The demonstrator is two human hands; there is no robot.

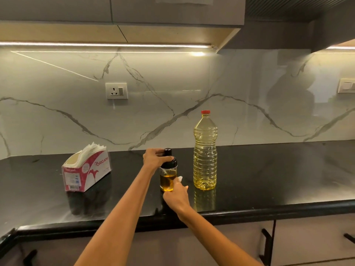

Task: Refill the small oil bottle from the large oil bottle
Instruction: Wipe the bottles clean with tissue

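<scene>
The small clear glass oil bottle with a black lid (pixel 168 174) is standing on the glossy black worktop (pixel 269 179), just left of the tall red-capped plastic oil bottle (pixel 205 152). The left hand (pixel 155 158) is gripping its lid; the right hand (pixel 175 196) is clasping its base. A pink tissue box (pixel 87 170) is sitting further left.

On the counter (pixel 269 179), the small oil bottle (pixel 168 176) stood just left of the large oil bottle (pixel 205 150), with the tissue box (pixel 86 172) farther left, before the backsplash (pixel 57 112).
</scene>
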